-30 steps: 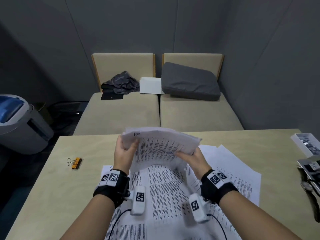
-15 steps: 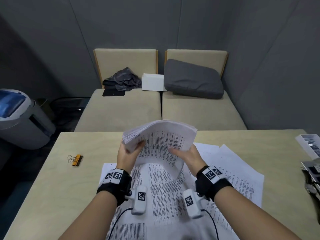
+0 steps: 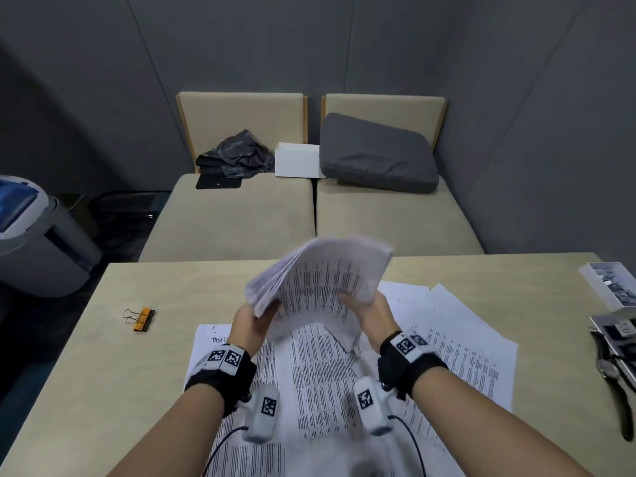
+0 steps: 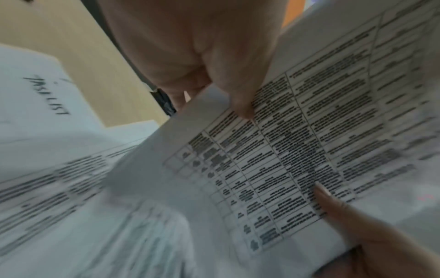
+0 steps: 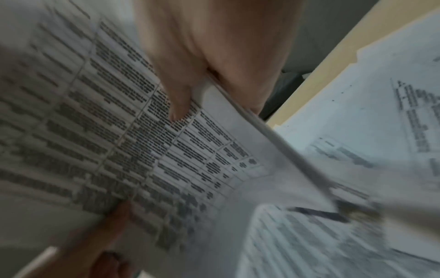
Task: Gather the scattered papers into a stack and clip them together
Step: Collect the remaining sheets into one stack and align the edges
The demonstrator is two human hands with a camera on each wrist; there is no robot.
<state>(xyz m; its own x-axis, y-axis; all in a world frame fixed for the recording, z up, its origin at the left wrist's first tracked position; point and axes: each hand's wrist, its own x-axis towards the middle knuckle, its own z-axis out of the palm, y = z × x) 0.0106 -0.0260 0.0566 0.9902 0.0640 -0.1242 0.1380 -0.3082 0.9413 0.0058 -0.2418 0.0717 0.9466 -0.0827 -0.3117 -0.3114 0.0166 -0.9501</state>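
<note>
Papers [image 3: 323,280] in a thick stack sit lifted above the table [image 3: 103,356], tilted, the left hand [image 3: 249,323] pinching one side edge and the right hand [image 3: 370,313] pinching the other. Loose sheets [image 3: 457,346] lie spread underneath (printed tables, mostly). Well off to the left rests an orange binder clip [image 3: 141,318]; a wristwatch [image 3: 611,370] and small white box [image 3: 609,284] occupy the right edge.

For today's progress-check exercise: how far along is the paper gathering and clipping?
Partly done. A bundle of papers is gathered, held off the table by the left hand and right hand. Loose sheets lie on the table uncollected. The binder clip sits untouched, so clipping remains.
</note>
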